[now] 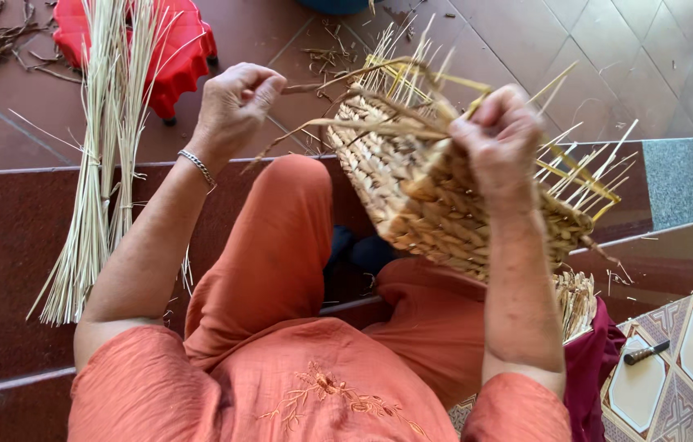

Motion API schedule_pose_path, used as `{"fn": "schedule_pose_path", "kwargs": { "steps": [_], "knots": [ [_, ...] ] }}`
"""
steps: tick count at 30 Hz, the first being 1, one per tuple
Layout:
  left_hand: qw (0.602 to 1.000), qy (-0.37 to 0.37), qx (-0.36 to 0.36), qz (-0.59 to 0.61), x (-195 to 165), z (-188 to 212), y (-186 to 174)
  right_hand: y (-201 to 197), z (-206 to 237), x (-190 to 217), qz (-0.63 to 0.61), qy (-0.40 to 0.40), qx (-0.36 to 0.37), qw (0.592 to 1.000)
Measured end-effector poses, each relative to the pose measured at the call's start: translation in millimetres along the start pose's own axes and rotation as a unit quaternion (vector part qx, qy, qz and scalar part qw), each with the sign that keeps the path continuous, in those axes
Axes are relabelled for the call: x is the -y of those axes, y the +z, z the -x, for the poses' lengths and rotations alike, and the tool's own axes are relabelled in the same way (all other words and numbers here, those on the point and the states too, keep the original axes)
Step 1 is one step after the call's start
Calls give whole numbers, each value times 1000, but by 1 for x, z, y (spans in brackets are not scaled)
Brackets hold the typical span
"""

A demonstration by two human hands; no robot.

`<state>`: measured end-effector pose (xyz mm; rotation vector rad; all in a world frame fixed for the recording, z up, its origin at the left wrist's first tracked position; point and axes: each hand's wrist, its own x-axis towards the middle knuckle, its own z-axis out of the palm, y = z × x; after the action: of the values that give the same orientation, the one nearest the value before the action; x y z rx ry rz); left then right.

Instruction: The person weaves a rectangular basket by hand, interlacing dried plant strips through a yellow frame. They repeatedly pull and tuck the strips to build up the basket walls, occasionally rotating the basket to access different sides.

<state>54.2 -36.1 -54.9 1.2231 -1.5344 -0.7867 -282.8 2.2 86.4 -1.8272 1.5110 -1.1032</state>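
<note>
Knife (646, 353): lies on the patterned tile, right of and nearer than the basket, untouched.
Basket (445, 196): half-woven, of pale straw, propped over the knees in orange trousers, its open end tilted away, loose stakes sticking out past the rim.
Right hand (500, 139): closed on the basket's near wall, thumb and fingers pinching the weave where the working strand crosses; wrist bent down, forearm running straight up to it.
Strand (338, 124): a flat straw strip stretched from the basket's rim leftward to the other fist.
Left hand (234, 102): a shut fist clamped on the strand's free end, well left of the basket, wrist cocked back, bracelet showing; hands apart.
Doing it well: I judge the pull should stay level and steady, with the pinch firm, so the row sits tight without kinking.
Reeds (97, 164): long bundle leaning left of the basket.
Stool (166, 41): red, beyond the basket on the floor.
</note>
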Motion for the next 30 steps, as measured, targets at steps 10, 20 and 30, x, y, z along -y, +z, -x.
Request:
{"fn": "schedule_pose_path", "kwargs": {
  "steps": [10, 20, 30],
  "knots": [
    [971, -230, 62, -14, 40, -24, -2, -116, 22, -34, -354, -11, -89, 931],
    [926, -235, 184, -231, 27, 18, -11, -87, 120, -170, -63, 137, -93, 984],
    [898, -208, 204, -329, 10, 99, 0, -77, 223, -164, 138, 130, -66, 980]
  ]
}}
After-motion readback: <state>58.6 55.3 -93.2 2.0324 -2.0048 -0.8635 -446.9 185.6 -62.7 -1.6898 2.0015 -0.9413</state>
